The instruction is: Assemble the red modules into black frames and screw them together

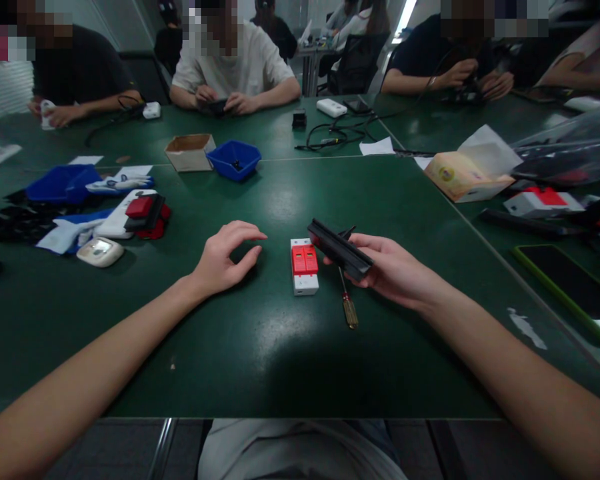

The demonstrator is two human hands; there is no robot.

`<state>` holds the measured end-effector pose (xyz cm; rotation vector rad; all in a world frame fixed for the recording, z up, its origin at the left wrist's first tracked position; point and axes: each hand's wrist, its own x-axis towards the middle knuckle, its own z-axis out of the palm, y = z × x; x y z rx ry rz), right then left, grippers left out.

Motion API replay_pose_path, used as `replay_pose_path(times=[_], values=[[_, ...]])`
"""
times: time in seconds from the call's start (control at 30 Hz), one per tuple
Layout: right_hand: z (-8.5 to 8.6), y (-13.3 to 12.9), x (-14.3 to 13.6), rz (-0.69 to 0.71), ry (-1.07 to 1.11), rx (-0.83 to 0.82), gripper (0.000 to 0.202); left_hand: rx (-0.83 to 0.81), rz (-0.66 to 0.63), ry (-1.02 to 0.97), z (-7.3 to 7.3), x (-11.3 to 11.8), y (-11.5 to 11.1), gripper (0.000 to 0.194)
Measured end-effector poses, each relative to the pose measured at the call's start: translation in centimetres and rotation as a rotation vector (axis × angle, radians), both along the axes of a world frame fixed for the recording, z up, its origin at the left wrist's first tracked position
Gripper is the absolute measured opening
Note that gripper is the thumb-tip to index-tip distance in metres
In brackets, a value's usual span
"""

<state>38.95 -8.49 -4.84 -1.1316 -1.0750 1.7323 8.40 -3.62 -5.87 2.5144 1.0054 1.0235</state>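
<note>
My right hand (393,270) grips a black, ridged rectangular piece (337,248), held tilted just above the table; its exact kind does not show. To the left of it lies a white and red two-part module (305,267), much like a circuit breaker or surge protector. A screwdriver (350,311) with a yellowish clear handle rests on the table under the black piece, its shaft partly covered. My left hand (231,257) lies on the table left of the module, fingers curved and apart, with nothing in them.
On the left are a blue bin (63,185), gloves (123,183), red and black parts (147,215) and a white rounded device (100,252). A cardboard box (190,153) and blue tray (234,160) stand ahead. Right: a tissue box (467,177) and green-edged phone (570,287). People sit opposite.
</note>
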Motion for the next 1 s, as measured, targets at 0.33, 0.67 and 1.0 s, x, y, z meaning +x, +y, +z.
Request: replay_pose_path(times=[0.33,0.67,1.0], values=[[-0.7,-1.3,-0.9,-0.139,-0.248,0.476,0.026,-0.410,-0.045,-0.199,1.9,4.2,-5.4,0.033],[-0.8,-3.3,-2.5,-0.019,-0.180,0.736,0.060,-0.526,-0.168,-0.268,1.7,4.2,-6.9,0.031],[-0.5,-2.8,-1.2,0.074,-0.296,1.026,0.043,-0.202,-0.240,-0.187,2.1,3.6,-6.6,0.014]])
